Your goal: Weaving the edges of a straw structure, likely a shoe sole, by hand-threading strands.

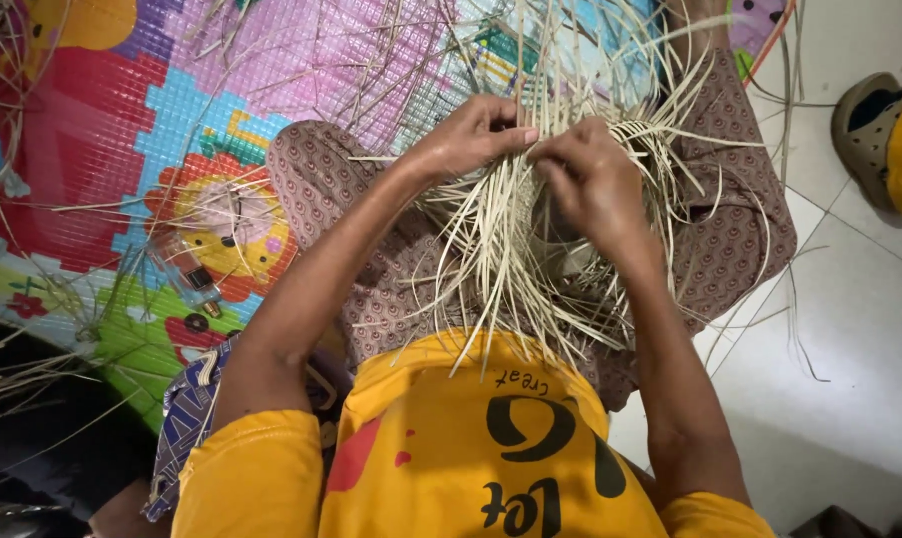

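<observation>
Strips (pixel 516 249) of pale dried leaf or reed fan out over the person's lap, a loose bundle of long thin pieces that spreads toward the yellow shirt (pixel 451 438) and up past the knees. Near the top of the bundle the strips cross one another in a woven patch (pixel 650 149), which may be the start of a basket or mat; the view is too cluttered to tell its shape, and nothing can be seen lying inside it.

Both hands meet at the middle of the bundle. The left hand (pixel 471 134) has its fingers curled tight, thumb and forefinger pinched on a few strips. The right hand (pixel 591 179) is just beside it, touching it at the fingertips, and its fingers are also closed on strips, with the back of the hand turned to the camera.

The person sits with legs in brown patterned trousers (pixel 740 229) on a bright play mat (pixel 92 149) printed with cartoon animals. More loose strips lie scattered over the mat, and dry stalks (pixel 12 369) lie at its left edge. A small clear lighter (pixel 187 274) lies on the mat beside the left knee. A blue patterned cloth (pixel 187 418) sits by the left elbow. To the right the floor is white tile (pixel 850 339), and a grey and yellow sandal (pixel 880 139) lies on it, well apart from the hands.
</observation>
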